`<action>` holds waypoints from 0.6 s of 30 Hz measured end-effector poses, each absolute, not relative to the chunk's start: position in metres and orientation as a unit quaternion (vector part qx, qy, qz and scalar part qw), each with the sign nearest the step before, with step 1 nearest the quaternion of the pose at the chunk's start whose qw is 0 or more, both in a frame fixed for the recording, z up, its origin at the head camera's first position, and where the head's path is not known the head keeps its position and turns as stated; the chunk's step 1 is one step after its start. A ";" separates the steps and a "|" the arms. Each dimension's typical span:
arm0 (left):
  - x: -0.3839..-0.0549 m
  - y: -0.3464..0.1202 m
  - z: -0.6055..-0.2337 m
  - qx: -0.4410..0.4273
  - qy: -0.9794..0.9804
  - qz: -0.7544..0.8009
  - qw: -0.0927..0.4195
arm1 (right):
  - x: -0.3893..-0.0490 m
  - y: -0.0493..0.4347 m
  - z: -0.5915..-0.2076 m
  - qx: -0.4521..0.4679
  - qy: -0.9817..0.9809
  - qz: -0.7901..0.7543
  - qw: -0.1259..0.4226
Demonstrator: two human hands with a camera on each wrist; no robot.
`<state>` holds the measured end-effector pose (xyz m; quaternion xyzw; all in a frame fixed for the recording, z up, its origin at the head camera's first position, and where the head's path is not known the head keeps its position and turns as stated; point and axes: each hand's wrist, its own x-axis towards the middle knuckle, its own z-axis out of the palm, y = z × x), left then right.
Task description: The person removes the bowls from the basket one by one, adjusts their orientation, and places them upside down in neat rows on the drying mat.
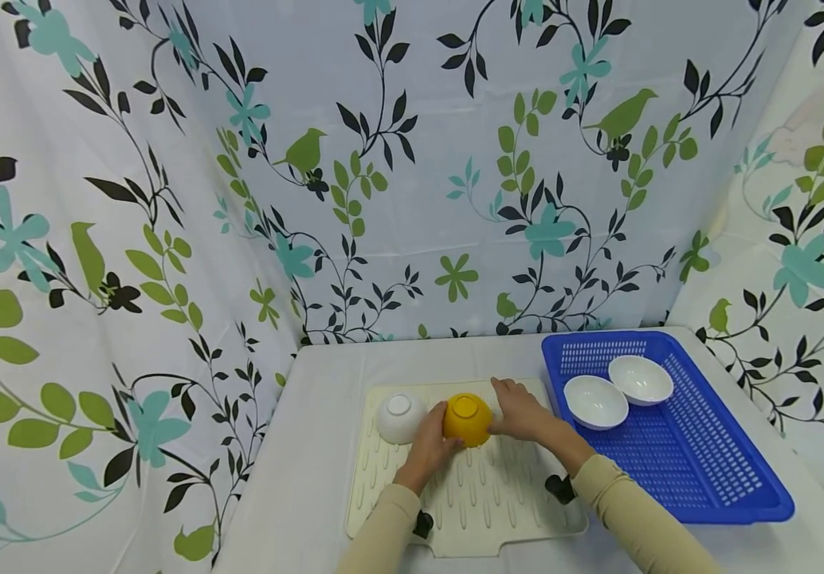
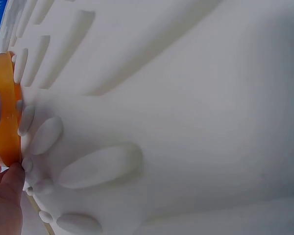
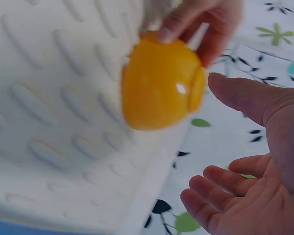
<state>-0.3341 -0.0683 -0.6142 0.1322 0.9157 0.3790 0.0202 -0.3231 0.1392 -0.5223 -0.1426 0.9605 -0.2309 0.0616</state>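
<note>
A yellow bowl sits upside down, base up, on a cream ridged drying board. My left hand grips the bowl from its left side, and in the right wrist view its thumb and fingers curl round the yellow wall. Just to the right, my right hand has its fingers and thumb spread; the right wrist view shows a gap between this hand and the bowl. Left of the yellow bowl, a white bowl also rests upside down on the board.
A blue plastic basket stands at the right, close to the board. Inside it, two white bowls lie open side up toward the back left. Patterned curtains hang behind and at both sides of the white-covered table.
</note>
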 end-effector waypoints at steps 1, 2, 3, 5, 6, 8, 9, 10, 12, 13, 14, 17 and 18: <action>-0.334 -0.068 -0.614 0.131 0.916 0.379 0.020 | -0.322 0.143 -0.519 -0.143 0.960 -0.235 0.059; -0.334 -0.068 -0.614 0.131 0.915 0.380 0.020 | -0.321 0.147 -0.515 -0.143 0.958 -0.241 0.058; -0.334 -0.069 -0.613 0.131 0.915 0.381 0.021 | -0.320 0.150 -0.511 -0.145 0.957 -0.244 0.055; -0.333 -0.069 -0.612 0.134 0.916 0.379 0.020 | -0.317 0.158 -0.503 -0.148 0.957 -0.244 0.046; -0.333 -0.069 -0.611 0.133 0.916 0.379 0.021 | -0.316 0.162 -0.499 -0.150 0.958 -0.243 0.040; -0.333 -0.069 -0.610 0.132 0.915 0.382 0.021 | -0.313 0.170 -0.490 -0.154 0.959 -0.237 0.027; -0.333 -0.069 -0.609 0.130 0.914 0.383 0.021 | -0.312 0.173 -0.486 -0.153 0.961 -0.232 0.020; -0.333 -0.069 -0.609 0.128 0.914 0.383 0.023 | -0.311 0.177 -0.483 -0.151 0.962 -0.226 0.014; -0.333 -0.069 -0.609 0.123 0.913 0.387 0.026 | -0.309 0.183 -0.477 -0.144 0.965 -0.217 0.004; -0.333 -0.069 -0.609 0.123 0.913 0.388 0.025 | -0.309 0.186 -0.474 -0.139 0.967 -0.213 0.000; -0.333 -0.069 -0.610 0.122 0.914 0.387 0.026 | -0.308 0.189 -0.473 -0.136 0.969 -0.208 -0.003; -0.333 -0.069 -0.611 0.120 0.913 0.388 0.031 | -0.307 0.198 -0.470 -0.123 0.971 -0.204 -0.009; -0.333 -0.069 -0.612 0.120 0.913 0.389 0.031 | -0.307 0.201 -0.470 -0.119 0.972 -0.204 -0.010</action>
